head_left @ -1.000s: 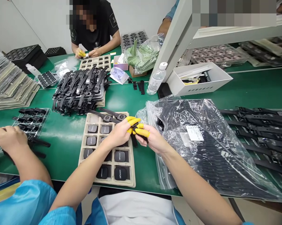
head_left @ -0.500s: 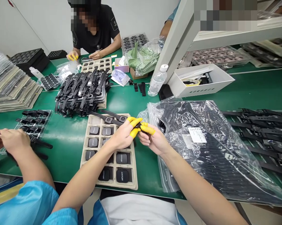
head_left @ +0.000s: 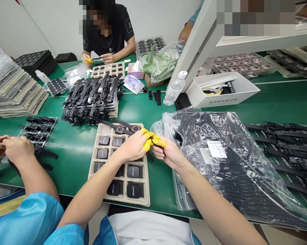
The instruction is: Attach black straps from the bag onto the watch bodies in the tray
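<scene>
Left hand (head_left: pixel 133 145) and right hand (head_left: pixel 171 153) together, mostly hidden black piece (head_left: pixel 153 138) between them, beige compartmented tray (head_left: pixel 146 190)

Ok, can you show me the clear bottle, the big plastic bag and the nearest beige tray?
Clear bottle (head_left: pixel 174 91), head view: middle of its front.
Big plastic bag (head_left: pixel 227 170), head view: middle of its clear wall.
Beige tray (head_left: pixel 146 186), head view: its right rim.

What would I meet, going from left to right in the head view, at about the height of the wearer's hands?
Co-worker's hands, clear tray, beige tray, left hand, right hand, white label on the plastic bag, black bands at the far right.
</scene>
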Available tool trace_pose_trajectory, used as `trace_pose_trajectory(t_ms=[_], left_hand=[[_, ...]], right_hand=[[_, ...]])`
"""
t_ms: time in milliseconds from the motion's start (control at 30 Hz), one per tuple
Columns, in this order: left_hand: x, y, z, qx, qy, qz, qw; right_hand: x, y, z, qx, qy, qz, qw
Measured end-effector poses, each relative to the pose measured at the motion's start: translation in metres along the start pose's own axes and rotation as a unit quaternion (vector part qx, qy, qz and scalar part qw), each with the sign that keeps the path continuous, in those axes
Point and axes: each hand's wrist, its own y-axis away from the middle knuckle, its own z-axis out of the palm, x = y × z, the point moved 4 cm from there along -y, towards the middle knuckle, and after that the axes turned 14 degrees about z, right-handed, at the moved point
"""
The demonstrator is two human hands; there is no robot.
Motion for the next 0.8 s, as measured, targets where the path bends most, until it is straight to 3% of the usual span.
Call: trace_pose_trajectory(t_ms=[200,367,600,800], left_hand=[[-0.008,0.006,0.003,0.073,0.042,0.013,0.996],[-0.015,0.010,-0.015,0.100,-0.024,-0.039,0.994],[-0.015,0.014,-0.072,-0.039,-0.137,-0.142,0.979],[-0.011,0.028,-0.100,-0.141,-0.147,-0.182,0.962]], right_hand=[[-0.008,0.001,-0.003,0.086,0.129,-0.152,0.976],[-0.010,0.001,-0.005,0.127,0.232,-0.187,0.946],[-0.015,0.003,-0.008,0.140,0.304,-0.192,0.923],[-0.015,0.008,-0.006,0.121,0.360,-0.187,0.906]])
